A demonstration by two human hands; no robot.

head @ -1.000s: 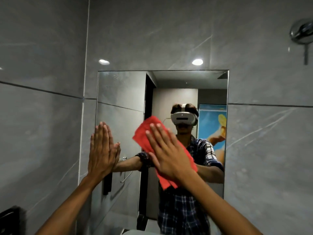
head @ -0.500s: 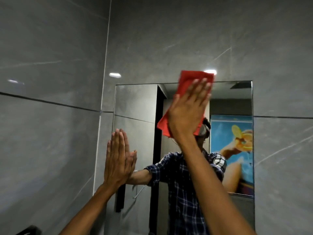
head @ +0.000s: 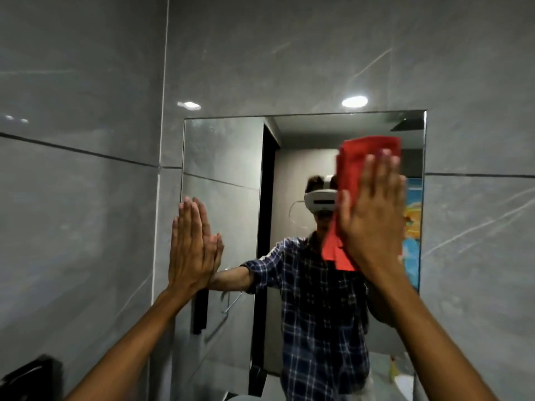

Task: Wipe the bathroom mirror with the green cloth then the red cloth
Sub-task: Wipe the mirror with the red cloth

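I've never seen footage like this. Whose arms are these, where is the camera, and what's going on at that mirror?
There is no machine here: a person wears a camera on the head, so you look out along their own arms. The headset shows in the reflection. The mirror hangs on a grey tiled wall. The right hand presses a red cloth flat against the glass near its upper right. The left hand is empty, its open palm resting at the mirror's left edge. No green cloth is in view.
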